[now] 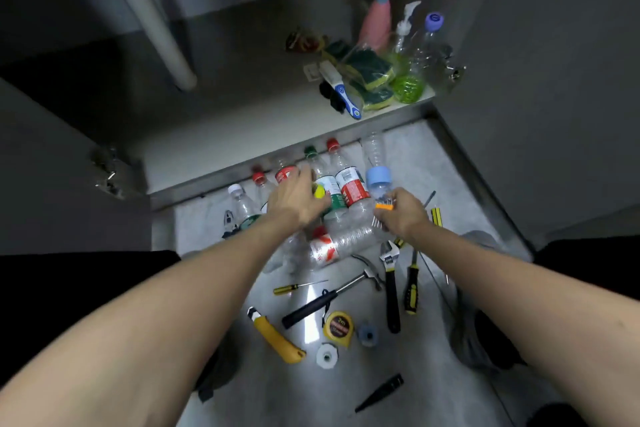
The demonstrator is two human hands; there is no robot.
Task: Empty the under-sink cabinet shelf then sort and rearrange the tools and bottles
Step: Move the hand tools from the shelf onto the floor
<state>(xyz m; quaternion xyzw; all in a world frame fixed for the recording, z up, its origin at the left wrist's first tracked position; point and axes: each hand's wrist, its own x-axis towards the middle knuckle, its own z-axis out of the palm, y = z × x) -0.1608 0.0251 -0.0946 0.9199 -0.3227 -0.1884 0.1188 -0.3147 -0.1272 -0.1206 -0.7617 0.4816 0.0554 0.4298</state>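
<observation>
Several empty plastic bottles (349, 184) lie on the floor in front of the open cabinet. My left hand (298, 198) reaches over them and holds a small yellow thing (318, 190). My right hand (401, 211) grips a small orange-edged holder of metal bits (384, 203) beside the blue-capped bottle (378, 177). Tools lie nearer me: a hammer (332, 298), a wrench (390, 284), a yellow utility knife (275, 336), a tape measure (338, 328) and screwdrivers (412, 288).
On the cabinet shelf (242, 121), at its right end, stand a pink spray bottle (377, 21), a pump bottle (405, 31), sponges (367, 73) and a brush (341, 90). A white drain pipe (159, 31) comes down at the left. My knees flank the floor space.
</observation>
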